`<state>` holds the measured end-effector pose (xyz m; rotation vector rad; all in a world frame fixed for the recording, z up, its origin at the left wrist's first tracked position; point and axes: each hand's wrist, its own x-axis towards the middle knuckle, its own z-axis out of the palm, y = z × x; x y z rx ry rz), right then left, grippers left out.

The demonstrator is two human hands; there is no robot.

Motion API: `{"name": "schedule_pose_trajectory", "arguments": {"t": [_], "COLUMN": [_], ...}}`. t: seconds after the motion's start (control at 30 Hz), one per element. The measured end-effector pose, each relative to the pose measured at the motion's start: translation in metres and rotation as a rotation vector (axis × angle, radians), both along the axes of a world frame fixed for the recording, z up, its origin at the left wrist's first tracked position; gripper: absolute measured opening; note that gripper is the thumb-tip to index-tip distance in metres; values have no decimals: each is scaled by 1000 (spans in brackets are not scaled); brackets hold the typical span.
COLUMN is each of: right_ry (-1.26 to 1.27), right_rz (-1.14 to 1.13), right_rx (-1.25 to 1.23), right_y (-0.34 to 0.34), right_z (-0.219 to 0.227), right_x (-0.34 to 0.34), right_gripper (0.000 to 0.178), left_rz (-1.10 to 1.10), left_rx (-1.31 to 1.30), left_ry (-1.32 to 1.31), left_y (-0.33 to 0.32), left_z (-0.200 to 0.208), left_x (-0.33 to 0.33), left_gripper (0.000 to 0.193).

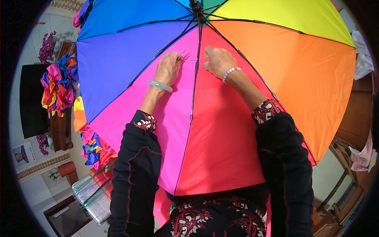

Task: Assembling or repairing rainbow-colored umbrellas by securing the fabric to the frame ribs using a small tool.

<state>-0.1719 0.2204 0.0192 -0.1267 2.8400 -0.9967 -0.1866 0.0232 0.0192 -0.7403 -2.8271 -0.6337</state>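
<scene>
An open rainbow umbrella [221,150] spreads in front of me, its inside toward me and its black ribs meeting at the shaft [195,4] at the top. My left hand [169,67], with a pale green bangle [160,86], is closed over the pink panel. A thin, pointed metal tool [181,54] sticks out from its fingers; its kind is hard to make out. White thread [190,60] runs from there across the middle rib [196,75] to my right hand [219,62], whose fingers pinch it over the red panel. A beaded bracelet [230,74] circles that wrist.
Bundles of folded, many-coloured cloth [60,85] lie at the left, with more cloth [94,148] below. Clear plastic-wrapped packs [92,195] stand at the lower left. Wooden furniture [351,130] and white cloth [363,63] are on the right.
</scene>
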Motion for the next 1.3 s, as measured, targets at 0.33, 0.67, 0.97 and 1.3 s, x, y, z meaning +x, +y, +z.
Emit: {"name": "schedule_pose_trajectory", "arguments": {"t": [0.33, 0.67, 0.97, 1.3], "right_ry": [-24, -64, 291, -563], "right_rz": [25, 35, -33, -189], "right_rx": [-42, -93, -482, -896], "right_y": [2, 3, 4, -2], "right_z": [4, 3, -8, 9], "right_x": [3, 0, -16, 7], "right_gripper": [29, 21, 10, 5], "left_rz": [-68, -113, -52, -17], "left_rx": [74, 131, 228, 236], "left_ry": [-32, -92, -171, -175], "left_y": [15, 30, 39, 33], "left_z": [3, -4, -9, -9], "left_x": [4, -2, 4, 6], "left_gripper": [9, 10, 13, 14]}}
